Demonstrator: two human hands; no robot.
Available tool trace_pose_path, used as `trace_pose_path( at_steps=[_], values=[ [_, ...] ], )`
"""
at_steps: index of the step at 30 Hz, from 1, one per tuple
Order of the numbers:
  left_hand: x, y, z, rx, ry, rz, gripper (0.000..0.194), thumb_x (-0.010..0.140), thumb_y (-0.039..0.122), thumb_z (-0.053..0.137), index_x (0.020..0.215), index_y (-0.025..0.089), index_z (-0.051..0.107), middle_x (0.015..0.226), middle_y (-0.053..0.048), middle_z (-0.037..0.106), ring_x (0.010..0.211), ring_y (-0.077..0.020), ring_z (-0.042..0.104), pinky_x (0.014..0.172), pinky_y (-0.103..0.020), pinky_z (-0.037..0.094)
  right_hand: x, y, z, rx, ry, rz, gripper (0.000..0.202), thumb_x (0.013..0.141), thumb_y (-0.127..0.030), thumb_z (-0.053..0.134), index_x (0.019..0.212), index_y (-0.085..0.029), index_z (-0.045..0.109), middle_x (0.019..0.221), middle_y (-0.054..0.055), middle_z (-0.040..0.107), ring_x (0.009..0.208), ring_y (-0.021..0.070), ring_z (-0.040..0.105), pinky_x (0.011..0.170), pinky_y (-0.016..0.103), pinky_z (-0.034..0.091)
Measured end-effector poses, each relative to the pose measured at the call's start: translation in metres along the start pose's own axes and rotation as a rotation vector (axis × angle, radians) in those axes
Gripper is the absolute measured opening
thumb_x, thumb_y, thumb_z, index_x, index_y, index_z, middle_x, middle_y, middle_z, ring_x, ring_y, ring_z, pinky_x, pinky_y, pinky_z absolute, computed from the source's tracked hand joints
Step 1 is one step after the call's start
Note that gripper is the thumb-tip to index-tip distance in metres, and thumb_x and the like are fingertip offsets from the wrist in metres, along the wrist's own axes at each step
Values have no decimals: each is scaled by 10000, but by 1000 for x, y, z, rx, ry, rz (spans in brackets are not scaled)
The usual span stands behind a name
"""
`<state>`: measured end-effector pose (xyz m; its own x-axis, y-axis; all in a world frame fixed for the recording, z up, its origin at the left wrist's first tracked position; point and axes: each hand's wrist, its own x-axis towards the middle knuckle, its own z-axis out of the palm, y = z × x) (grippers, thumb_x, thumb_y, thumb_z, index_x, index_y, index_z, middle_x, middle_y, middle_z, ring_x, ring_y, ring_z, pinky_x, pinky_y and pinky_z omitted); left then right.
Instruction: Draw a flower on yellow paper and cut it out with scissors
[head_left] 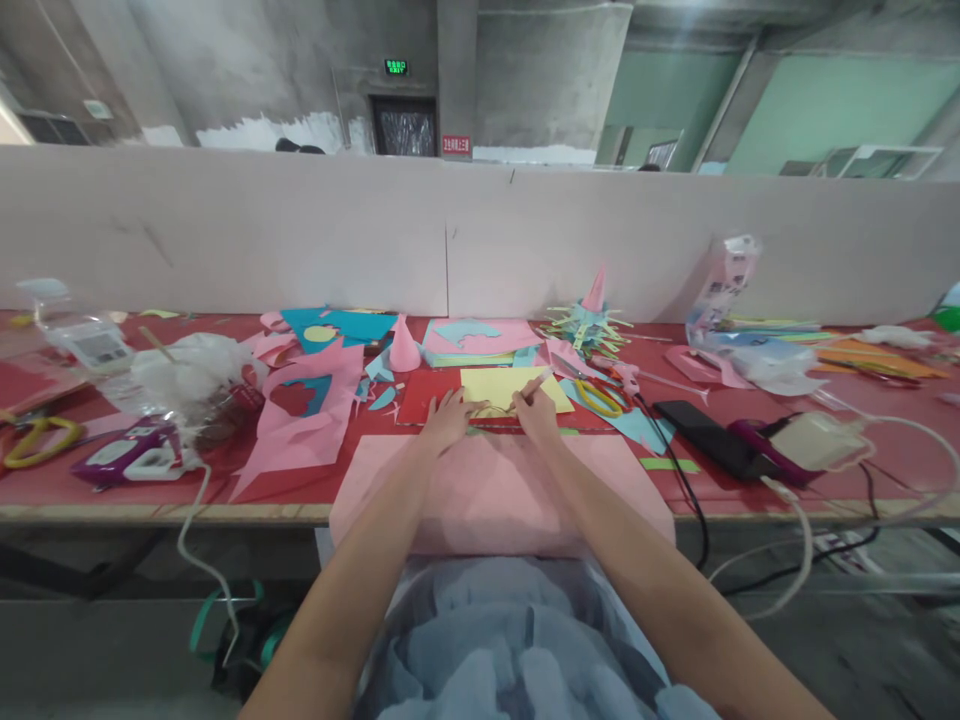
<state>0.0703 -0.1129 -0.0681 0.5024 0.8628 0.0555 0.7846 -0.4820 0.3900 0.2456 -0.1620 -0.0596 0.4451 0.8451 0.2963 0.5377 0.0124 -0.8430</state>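
Observation:
A sheet of yellow paper [501, 380] lies on a red sheet [417, 392] in front of me. My left hand [448, 418] rests on its left side, the fingers stretched out flat toward a small curved shape on the paper, too blurred to name. My right hand [535, 412] is closed round a pen [541, 378] that leans over the yellow paper. Under my forearms a large pink sheet [495, 490] hangs over the table's front edge. Right of the yellow paper lie yellow-handled scissors [600, 398].
Pink paper cutouts [315, 420] and a pink cone [403, 345] sit to the left. A fringed paper cone [592, 315] stands behind. Farther right are a black phone [709, 435] and cables. A water bottle [82, 335] stands far left, before a white partition [300, 230].

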Motion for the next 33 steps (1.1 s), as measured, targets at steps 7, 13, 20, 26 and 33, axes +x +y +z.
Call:
trace_pose_path(
  at_steps=[7,13,20,26,33],
  values=[
    [-2,3,-3,6,-13,-2,437,934,246,271,1276,434,465,1476,60,273,1383,-228,145,1098,-512,62,0,1,2,-48,0,-46,132,755,-312,435,661,-223,462,648,20,632,653,187,589,649,278,399],
    [-3,5,-6,9,-22,2,444,929,233,278,1281,436,457,1477,56,274,1382,-233,144,1092,-528,80,1,1,1,-65,-17,-24,130,755,-321,436,665,-227,450,598,20,621,649,199,593,647,284,407],
    [-1,4,-4,20,-25,-2,440,928,238,282,1275,437,466,1479,54,268,1380,-241,154,1092,-531,81,1,3,1,-19,7,-4,126,746,-318,448,657,-229,459,561,13,610,628,202,597,652,284,421],
    [0,2,-3,8,-20,8,450,922,217,288,1286,414,465,1488,19,249,1382,-245,146,1092,-527,67,0,1,-2,52,41,9,143,748,-306,436,637,-223,474,620,23,638,614,184,594,659,274,419],
    [1,0,-1,24,-19,12,460,916,207,303,1283,437,455,1482,44,259,1381,-244,149,1091,-532,69,2,4,2,-20,-2,-24,170,748,-343,436,643,-221,493,643,31,628,664,196,587,667,282,400]
  ],
)
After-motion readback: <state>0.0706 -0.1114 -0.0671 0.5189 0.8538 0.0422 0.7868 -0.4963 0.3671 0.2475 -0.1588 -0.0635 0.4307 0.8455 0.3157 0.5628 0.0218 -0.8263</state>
